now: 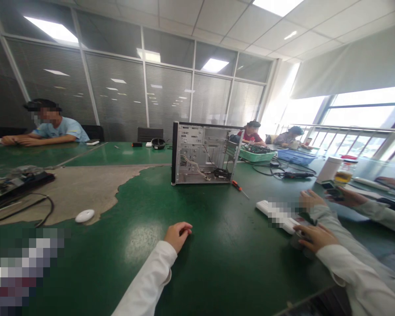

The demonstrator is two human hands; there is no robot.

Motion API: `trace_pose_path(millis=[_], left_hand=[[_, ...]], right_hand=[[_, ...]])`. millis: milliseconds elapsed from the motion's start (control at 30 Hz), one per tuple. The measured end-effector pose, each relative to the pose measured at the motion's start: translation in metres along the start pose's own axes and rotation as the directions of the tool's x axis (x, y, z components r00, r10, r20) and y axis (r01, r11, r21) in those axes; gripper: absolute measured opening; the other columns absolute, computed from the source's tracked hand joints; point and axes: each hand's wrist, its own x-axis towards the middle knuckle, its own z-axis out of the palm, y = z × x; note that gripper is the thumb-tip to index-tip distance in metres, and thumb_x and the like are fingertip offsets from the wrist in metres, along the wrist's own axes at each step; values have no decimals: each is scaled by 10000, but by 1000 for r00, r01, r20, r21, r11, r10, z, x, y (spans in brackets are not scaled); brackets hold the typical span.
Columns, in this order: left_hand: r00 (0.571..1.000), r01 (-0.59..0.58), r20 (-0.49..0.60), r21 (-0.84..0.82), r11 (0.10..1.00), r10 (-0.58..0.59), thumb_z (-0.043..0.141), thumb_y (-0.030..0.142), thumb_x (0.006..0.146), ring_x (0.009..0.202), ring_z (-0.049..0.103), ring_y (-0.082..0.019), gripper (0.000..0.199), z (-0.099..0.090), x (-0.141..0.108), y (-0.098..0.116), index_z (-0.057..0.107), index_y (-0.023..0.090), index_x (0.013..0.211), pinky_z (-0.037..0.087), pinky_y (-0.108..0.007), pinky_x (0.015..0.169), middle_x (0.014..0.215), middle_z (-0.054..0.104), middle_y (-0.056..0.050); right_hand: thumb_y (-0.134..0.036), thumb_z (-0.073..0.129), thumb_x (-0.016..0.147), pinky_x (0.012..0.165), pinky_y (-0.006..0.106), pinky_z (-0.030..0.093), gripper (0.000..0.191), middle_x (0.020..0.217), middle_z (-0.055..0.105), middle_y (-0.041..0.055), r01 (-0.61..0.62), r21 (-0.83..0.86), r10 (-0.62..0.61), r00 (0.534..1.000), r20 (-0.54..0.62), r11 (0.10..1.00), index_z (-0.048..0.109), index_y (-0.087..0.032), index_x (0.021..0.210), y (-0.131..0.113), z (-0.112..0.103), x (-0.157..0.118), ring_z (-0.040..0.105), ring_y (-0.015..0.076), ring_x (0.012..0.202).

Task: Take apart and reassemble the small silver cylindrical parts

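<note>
We find passable room over the green tabletop (217, 267) between the left hand (177, 237) and the right hand (317, 238). Ahead, the upright computer case (206, 153) blocks a straight reach, though its open side admits a hand. We note a screwdriver (237, 186) by its near right corner. To the right, a long white object (264, 208) and another person's hand (312, 200) crowd the right hand's way forward. Leftward, we record passage as far as a white oval object (84, 216), with a black cable (53, 205) beyond.
</note>
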Motion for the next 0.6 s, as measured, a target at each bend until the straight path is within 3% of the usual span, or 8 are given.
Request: trace_pose_path(millis=[67, 100, 233, 400, 467, 600], left_hand=[[1000, -3, -1, -3, 1000, 3, 437, 132, 669, 714, 584, -127, 220, 0, 0, 0, 597, 174, 814, 447, -230, 705, 722, 647, -10], [1000, -5, -1, -3, 1000, 5, 434, 130, 668, 712, 583, -127, 222, 0, 0, -1, 597, 173, 814, 447, -230, 703, 721, 646, -10], [1000, -11, -7, 3, 1000, 11, 427, 128, 666, 709, 582, -128, 227, 0, -1, -2, 597, 167, 812, 445, -231, 700, 721, 645, -14], [999, -33, -5, -10, 999, 33, 415, 131, 673, 702, 578, -126, 230, 1, 0, -4, 593, 162, 816, 442, -231, 696, 722, 639, -20], [999, -36, -2, -15, 999, 36, 414, 131, 673, 705, 575, -127, 232, 2, 0, -5, 589, 164, 821, 440, -236, 698, 726, 635, -20], [997, -66, -41, 31, 997, 68, 450, 107, 633, 769, 552, -141, 309, 2, 0, -7, 554, 170, 916, 431, -255, 715, 831, 606, -37]], right_hand=[[-307, 538, 515, 842, 444, 276, 258, 675, 612, 42, 128, -63, -113, 973, 201, 990, 605, -232, 753, 0, -3, 10, 570, 221, 713], [-296, 546, 515, 860, 453, 254, 257, 678, 612, 41, 148, -81, -125, 962, 242, 986, 603, -227, 756, -3, -5, 15, 568, 226, 733], [-262, 530, 559, 861, 432, 267, 242, 687, 608, 44, 246, -86, -214, 937, 276, 966, 593, -206, 785, -42, -13, 27, 562, 209, 734], [-205, 481, 608, 856, 412, 289, 253, 709, 600, 51, 393, -63, -370, 901, 226, 917, 578, -183, 841, -126, -15, 41, 549, 193, 751], [-222, 469, 630, 865, 420, 281, 268, 759, 595, 53, 449, -4, -436, 870, 232, 894, 566, -169, 874, -167, -18, 49, 533, 195, 777], [-213, 512, 626, 910, 396, 238, 317, 842, 581, 45, 529, 220, -563, 815, 138, 820, 545, -170, 938, -256, -24, 60, 496, 184, 842]])
